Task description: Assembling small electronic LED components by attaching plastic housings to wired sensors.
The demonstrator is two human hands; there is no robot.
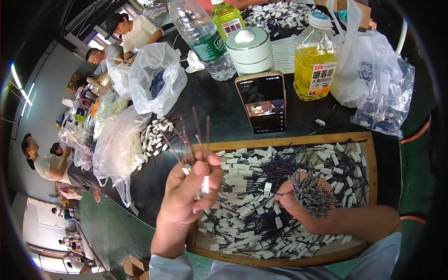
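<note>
One white connector sits in the gap between the two hands, over the heaped tray; it lies just left of the right hand's fingertips, and a dark wire seems to run from its housing toward them, so its long axis goes roughly sideways, the housing end facing the left hand; of the two, the right hand is clearly nearer, its thumb and forefinger apparently together on that wire, though the exact pinch is too small to tell; the same hand is closed round a thick wire bundle, whose metal-tipped ends face up toward the eye.

Farther off to the left, the left hand is raised, its fingers clamped on a small cluster of connectors; their wires fan upward and away from the wrist, roughly across the line of the single connector's wire; the two hands stand apart.

Beneath them both, the wooden-rimmed tray holds many loose wired connectors, pointing every way; beyond its far edge a phone stands propped upright on the black surface, with a lidded canister just behind it and a yellow drink bottle to the right.
</note>
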